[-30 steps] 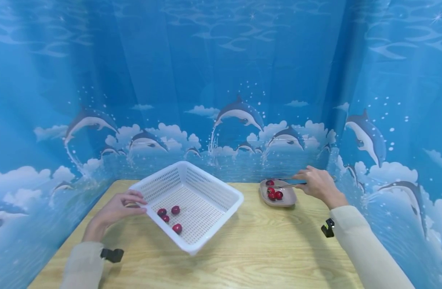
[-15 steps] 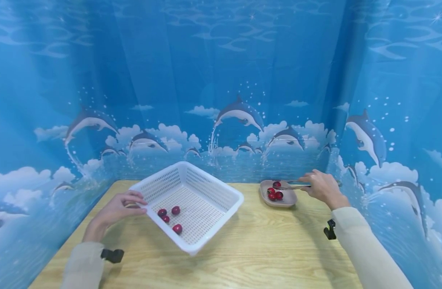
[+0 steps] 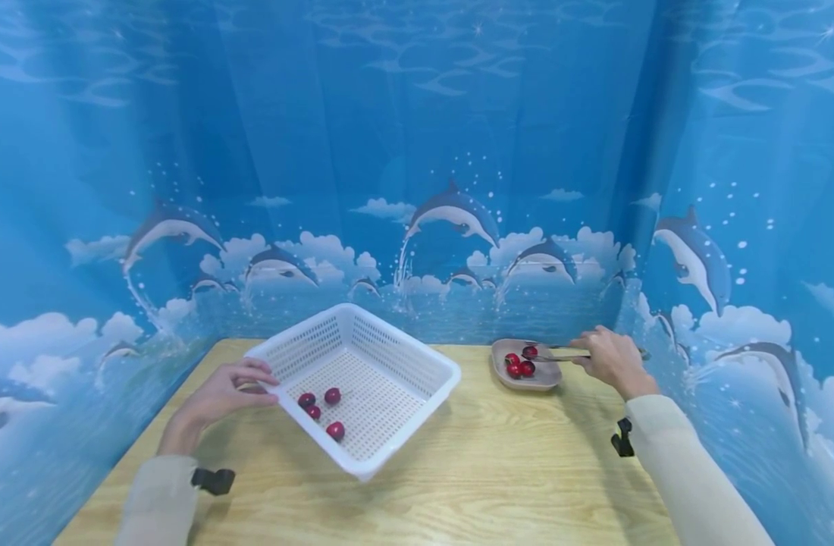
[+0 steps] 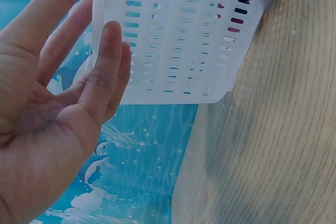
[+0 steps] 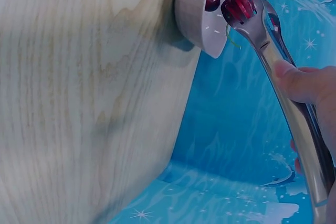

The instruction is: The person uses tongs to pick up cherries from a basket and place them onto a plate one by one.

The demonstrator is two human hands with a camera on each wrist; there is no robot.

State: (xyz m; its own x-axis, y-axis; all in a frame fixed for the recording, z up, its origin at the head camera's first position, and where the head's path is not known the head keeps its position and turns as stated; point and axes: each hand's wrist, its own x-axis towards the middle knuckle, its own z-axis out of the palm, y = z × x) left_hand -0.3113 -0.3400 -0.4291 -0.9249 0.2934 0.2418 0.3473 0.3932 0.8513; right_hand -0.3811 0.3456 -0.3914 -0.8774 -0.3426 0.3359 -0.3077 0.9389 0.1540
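My left hand (image 3: 219,398) holds the rim of a white perforated plastic basket (image 3: 424,364) at its left side. Inside the basket lie several dark red cherries (image 3: 335,431). At the back right, my right hand (image 3: 611,358) grips metal tongs (image 5: 296,124) with slotted, fork-like heads. Between those heads sits a cherry (image 5: 241,8) with a green stem, over the near side of a small pinkish-beige dish (image 3: 526,385). Three more cherries (image 3: 513,370) rest in the dish.
Everything stands on a wood-grain table (image 3: 471,470). Blue curtains (image 3: 417,136) with printed dolphins rise close behind and at both sides. Black wrist cameras (image 3: 213,481) are strapped over the sleeves.
The right hand has drawn the tongs to the right, and the cherry between them has shifted from the dish's back left toward its right. Left hand and basket have stayed put.
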